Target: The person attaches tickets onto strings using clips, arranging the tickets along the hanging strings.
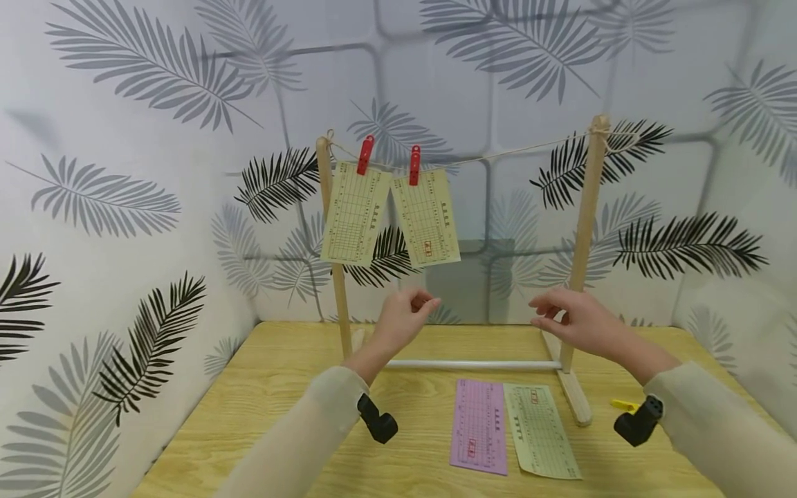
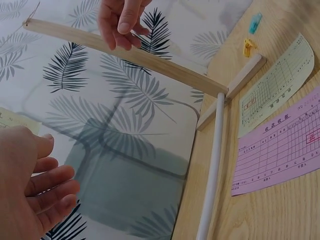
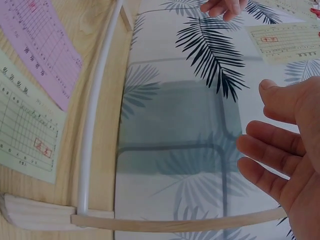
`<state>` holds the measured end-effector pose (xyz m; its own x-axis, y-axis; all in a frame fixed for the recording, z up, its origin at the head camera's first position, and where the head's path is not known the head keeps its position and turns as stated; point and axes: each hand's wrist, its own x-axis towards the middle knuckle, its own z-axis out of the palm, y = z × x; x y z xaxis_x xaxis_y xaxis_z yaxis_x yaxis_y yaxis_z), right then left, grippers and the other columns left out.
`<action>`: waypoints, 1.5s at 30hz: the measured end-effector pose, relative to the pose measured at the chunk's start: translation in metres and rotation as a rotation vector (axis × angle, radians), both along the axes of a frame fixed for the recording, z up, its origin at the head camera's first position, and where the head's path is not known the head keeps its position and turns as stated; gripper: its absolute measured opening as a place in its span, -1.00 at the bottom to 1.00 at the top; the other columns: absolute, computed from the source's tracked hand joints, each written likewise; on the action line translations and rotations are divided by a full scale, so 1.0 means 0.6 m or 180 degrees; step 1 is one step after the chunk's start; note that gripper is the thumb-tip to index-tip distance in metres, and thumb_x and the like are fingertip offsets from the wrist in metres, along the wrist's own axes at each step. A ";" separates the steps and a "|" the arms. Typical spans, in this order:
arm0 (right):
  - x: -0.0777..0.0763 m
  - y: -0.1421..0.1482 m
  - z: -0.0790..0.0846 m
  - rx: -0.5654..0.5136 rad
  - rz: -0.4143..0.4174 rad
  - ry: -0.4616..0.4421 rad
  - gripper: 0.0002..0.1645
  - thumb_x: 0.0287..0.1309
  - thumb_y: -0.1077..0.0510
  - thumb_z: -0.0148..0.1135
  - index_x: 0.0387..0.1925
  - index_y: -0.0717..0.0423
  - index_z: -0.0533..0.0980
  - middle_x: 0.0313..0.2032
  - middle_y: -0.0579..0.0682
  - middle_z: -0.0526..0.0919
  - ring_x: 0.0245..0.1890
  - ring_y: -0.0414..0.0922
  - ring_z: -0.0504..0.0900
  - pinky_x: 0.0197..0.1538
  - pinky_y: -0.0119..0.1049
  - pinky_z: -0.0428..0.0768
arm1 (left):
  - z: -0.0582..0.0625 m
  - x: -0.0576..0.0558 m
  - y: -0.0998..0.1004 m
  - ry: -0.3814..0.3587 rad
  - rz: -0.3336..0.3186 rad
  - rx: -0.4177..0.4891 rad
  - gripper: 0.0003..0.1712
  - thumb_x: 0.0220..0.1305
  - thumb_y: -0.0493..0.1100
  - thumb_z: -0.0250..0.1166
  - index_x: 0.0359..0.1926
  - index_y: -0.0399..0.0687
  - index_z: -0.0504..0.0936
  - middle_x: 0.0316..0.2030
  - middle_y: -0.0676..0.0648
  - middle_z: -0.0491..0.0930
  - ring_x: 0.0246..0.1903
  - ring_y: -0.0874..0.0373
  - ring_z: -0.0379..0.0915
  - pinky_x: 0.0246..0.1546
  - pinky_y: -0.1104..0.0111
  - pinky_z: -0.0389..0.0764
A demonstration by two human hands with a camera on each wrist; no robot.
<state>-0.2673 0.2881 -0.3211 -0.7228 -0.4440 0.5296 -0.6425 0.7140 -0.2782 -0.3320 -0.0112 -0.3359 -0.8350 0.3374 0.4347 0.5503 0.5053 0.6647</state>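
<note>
Two pale yellow receipt slips hang from a string in the head view, the left one under a red clothespin and the right one under another red clothespin. Below the right slip, my left hand hovers with loosely bent fingers and nothing in them. My right hand, also holding nothing, is in front of the right wooden post, its fingers relaxed. On the table lie a pink receipt slip and, to its right, a pale green one.
The wooden frame has a left post, a white crossbar and a foot on the wooden table. Beyond that foot lie a yellow clothespin and a teal clothespin. Leaf-patterned wall covering stands close behind.
</note>
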 end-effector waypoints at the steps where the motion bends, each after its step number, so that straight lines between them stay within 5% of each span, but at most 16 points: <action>1: 0.000 0.003 -0.005 -0.0011 -0.0005 0.0013 -0.74 0.06 0.26 0.32 -0.15 0.19 0.57 -0.32 -0.05 0.60 -0.36 -0.16 0.58 -0.38 -0.29 0.55 | -0.004 0.000 0.001 -0.0041 0.0012 -0.0007 -0.73 0.30 0.00 0.18 -0.22 -0.11 0.61 -0.41 0.01 0.58 -0.40 0.23 0.46 -0.36 0.39 0.50; 27: 0.047 0.091 -0.047 0.0027 -0.0528 -0.0263 -0.72 0.09 0.25 0.30 -0.12 0.24 0.56 -0.28 0.02 0.59 -0.35 -0.14 0.54 -0.41 -0.33 0.50 | -0.061 0.001 0.030 -0.0289 -0.0115 0.0125 -0.79 0.28 -0.04 0.21 -0.23 -0.08 0.61 -0.41 0.07 0.55 -0.41 0.24 0.45 -0.36 0.41 0.50; 45: 0.075 0.157 -0.096 -0.0050 -0.0889 -0.0730 -0.65 0.15 0.14 0.27 -0.08 0.27 0.53 -0.24 0.06 0.61 -0.35 -0.15 0.55 -0.39 -0.32 0.52 | -0.092 0.002 0.029 -0.0294 -0.0182 0.0131 -0.71 0.26 -0.01 0.23 -0.17 -0.13 0.60 -0.37 0.02 0.58 -0.36 0.19 0.50 -0.32 0.36 0.53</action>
<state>-0.2221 0.3821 -0.3787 -0.9159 -0.2057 0.3447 -0.3428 0.8477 -0.4048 -0.3308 0.0063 -0.3912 -0.8521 0.3691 0.3712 0.5127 0.4460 0.7336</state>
